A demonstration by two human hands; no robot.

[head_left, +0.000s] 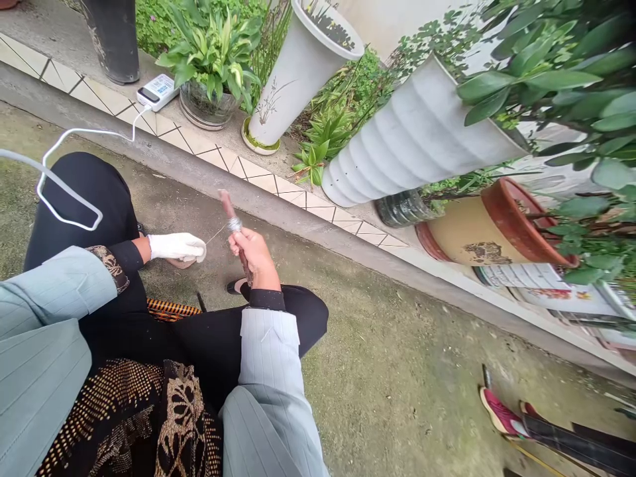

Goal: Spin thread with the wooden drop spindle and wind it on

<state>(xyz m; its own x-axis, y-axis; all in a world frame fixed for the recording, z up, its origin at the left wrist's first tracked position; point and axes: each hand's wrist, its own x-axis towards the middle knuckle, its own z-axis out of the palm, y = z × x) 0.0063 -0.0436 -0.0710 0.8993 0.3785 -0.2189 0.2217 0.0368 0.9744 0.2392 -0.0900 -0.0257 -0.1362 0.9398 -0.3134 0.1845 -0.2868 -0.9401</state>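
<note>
Keeping thin thread (216, 233) taut betw. hands: L gloved hand (176, 247) closed on it, R bare hand (251, 255) gripping wooden stick (228, 207) w/ metal ring (235, 224), both just above black-trousered lap (303, 321).

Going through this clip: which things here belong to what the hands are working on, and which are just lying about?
Part of the work:
white-gloved left hand
bare right hand, gripping a reddish-brown wooden rod
thin pale thread running between the hands

Just lying about:
white power bank
ribbed white planter
tan pot with terracotta rim
</note>
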